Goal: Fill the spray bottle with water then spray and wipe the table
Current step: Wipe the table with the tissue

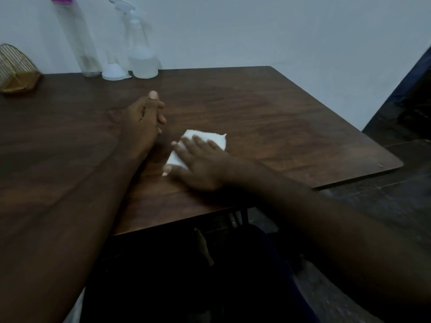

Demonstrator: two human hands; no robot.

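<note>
Spray bottle [142,59]: I see it upright at the far edge of the table [279,127], against the wall, trigger head fitted. Clear liquid fills roughly its lower third. Just beside it on the left stands a white funnel [115,71], wide mouth down on the tabletop. Left of the funnel is a tall clear bottle [79,43] with a purple cap; I cannot tell how much it holds. A gold wire holder [16,71] sits at the far left, well apart from the bottles.

Right hand [198,164]: laid flat, fingers spread, pressing a folded white cloth [210,137] onto the middle of the table. The hand covers the cloth's near part.

Left hand [144,120]: resting on its edge on the table near the cloth, fingers straight and close together, thumb raised, holding nothing. Nothing stands between the hands and the bottles.
</note>
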